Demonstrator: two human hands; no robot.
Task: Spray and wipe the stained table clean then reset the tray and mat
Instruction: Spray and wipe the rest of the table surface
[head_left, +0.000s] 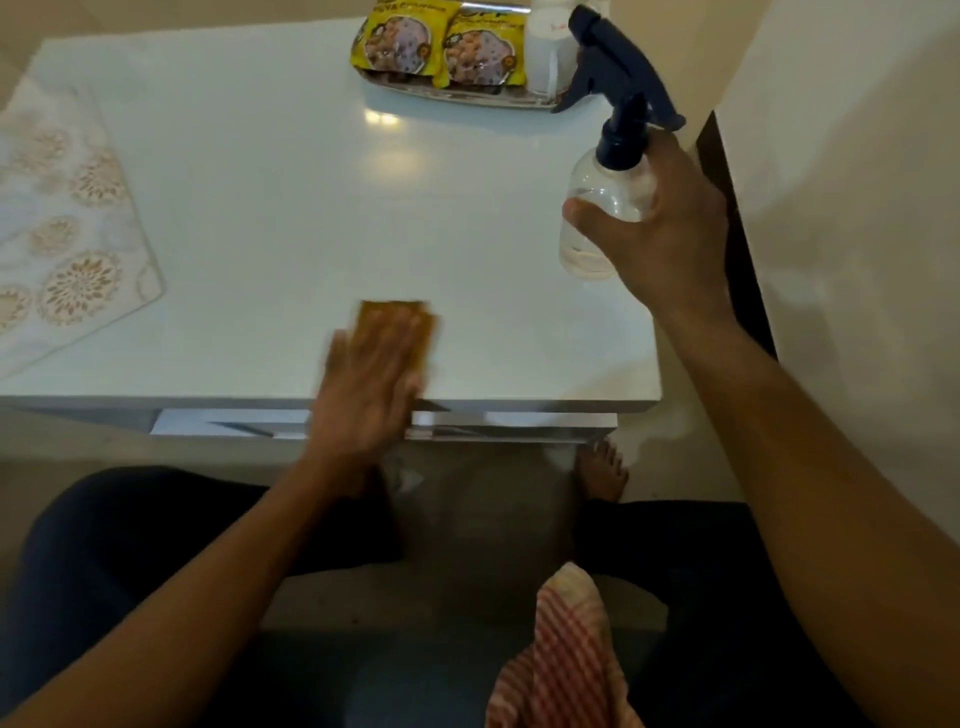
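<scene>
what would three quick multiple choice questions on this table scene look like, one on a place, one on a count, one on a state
1. Where does the tray sit?
A. far edge of the table
B. on the lap
C. on the floor

2. How many yellow snack packets lie on the tray?
A. one
B. two
C. four

3. What is the left hand doing?
A. hanging idle
B. gripping the spray bottle
C. pressing an orange-brown cloth flat on the table

Answers:
1 A, the tray lies at the back of the white top.
2 B, two packets lie side by side.
3 C, straight fingers lie on the cloth; the right hand holds the spray bottle.
</scene>
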